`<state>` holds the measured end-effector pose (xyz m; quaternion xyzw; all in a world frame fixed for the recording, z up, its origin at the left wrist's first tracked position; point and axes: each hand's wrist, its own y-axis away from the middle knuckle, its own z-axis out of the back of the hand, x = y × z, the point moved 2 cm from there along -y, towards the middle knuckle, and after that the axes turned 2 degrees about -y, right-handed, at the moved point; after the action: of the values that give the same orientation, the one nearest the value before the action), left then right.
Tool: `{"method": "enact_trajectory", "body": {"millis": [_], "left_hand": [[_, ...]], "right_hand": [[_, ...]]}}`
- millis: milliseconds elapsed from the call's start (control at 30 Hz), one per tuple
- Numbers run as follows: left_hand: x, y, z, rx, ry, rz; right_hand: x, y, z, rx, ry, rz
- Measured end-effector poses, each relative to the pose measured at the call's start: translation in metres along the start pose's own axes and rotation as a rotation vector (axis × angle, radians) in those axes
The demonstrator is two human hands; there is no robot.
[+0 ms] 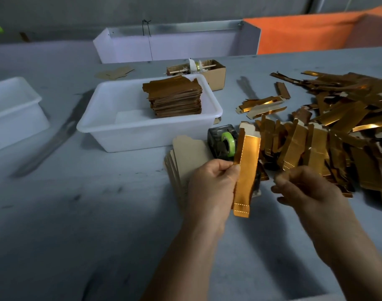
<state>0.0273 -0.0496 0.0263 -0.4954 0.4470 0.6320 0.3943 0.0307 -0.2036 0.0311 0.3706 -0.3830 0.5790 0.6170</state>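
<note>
My left hand [211, 183] pinches a long gold foil cardboard strip [246, 170] by its left edge and holds it upright over the grey table [77, 213]. My right hand [305, 187] hovers just right of the strip with fingers loosely curled, blurred, holding nothing I can see. Behind the strip stands a black tape dispenser [222, 142] with a green tape roll [228, 141]. Under my left hand lies a small fanned stack of flat brown card blanks [185, 153].
A large heap of folded gold strips [337, 131] covers the table's right side. A white tub [124, 127] holds a stack of gold blanks [174, 96]. Another white tub [12, 114] sits far left. A small cardboard box [216, 72] and a white bin [174, 44] stand behind.
</note>
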Motion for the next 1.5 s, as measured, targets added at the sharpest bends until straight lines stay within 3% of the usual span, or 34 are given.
{"method": "enact_trajectory", "body": {"millis": [100,200,333,700,1000,1233,1500], "left_hand": [[-0.002,0.007,0.006,0.024,0.090,0.051],[-0.003,0.012,0.008,0.062,0.241,0.106],[-0.003,0.013,0.011,0.072,0.276,0.117],[-0.005,0.014,0.014,0.123,0.302,0.060],[-0.008,0.017,0.016,0.254,0.370,0.059],[-0.002,0.020,0.011,0.080,0.241,-0.029],[-0.002,0.038,-0.003,-0.211,0.020,-0.330]], "right_hand": [[0.019,0.002,0.011,0.217,-0.322,-0.033],[0.036,0.002,0.010,0.369,-0.308,0.088],[0.049,-0.002,-0.001,0.427,-0.223,0.177],[0.049,-0.008,-0.014,0.307,0.108,0.333],[0.047,-0.009,-0.016,0.222,0.139,0.283],[0.052,-0.003,-0.019,0.139,0.308,0.372],[0.059,0.006,-0.016,-0.036,0.495,0.436]]}}
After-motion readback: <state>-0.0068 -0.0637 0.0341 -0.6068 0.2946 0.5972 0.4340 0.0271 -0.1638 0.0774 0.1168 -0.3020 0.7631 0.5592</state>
